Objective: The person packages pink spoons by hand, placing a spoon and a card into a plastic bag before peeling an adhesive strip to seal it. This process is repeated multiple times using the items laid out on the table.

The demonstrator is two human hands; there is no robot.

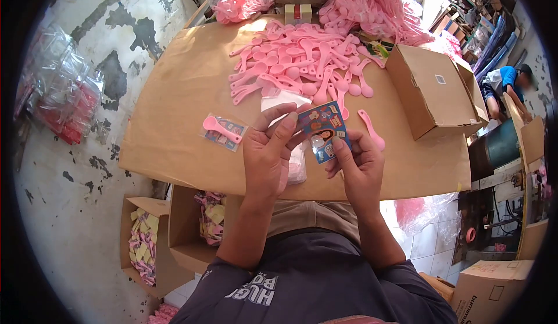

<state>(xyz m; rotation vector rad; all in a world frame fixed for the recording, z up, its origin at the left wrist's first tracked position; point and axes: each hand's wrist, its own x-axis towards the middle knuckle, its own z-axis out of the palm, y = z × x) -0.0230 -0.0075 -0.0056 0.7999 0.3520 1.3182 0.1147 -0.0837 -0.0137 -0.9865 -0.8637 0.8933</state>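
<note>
Printed card point(329, 127): held up between both hands, long axis running away from the body, far end leaning left.
Left hand point(269, 149): thumb and fingertips narrowed on the card's left edge.
Right hand point(361, 162): thumb pressing its near right corner.
Clear plastic packets point(297, 170): on the worktop point(174, 100), below and between the hands.
Single pink spoon point(372, 131): just beyond the right hand.
Spoon lying on a card point(222, 129): left of the left hand, which stands between it and the held card.
Pink spoon heap point(302, 53): beyond both hands.
Cardboard box point(433, 94): farther right.

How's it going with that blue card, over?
Right fingers pinching blue card; left fingers at its edge. Pink spoons piled beyond, not blocking.
</note>
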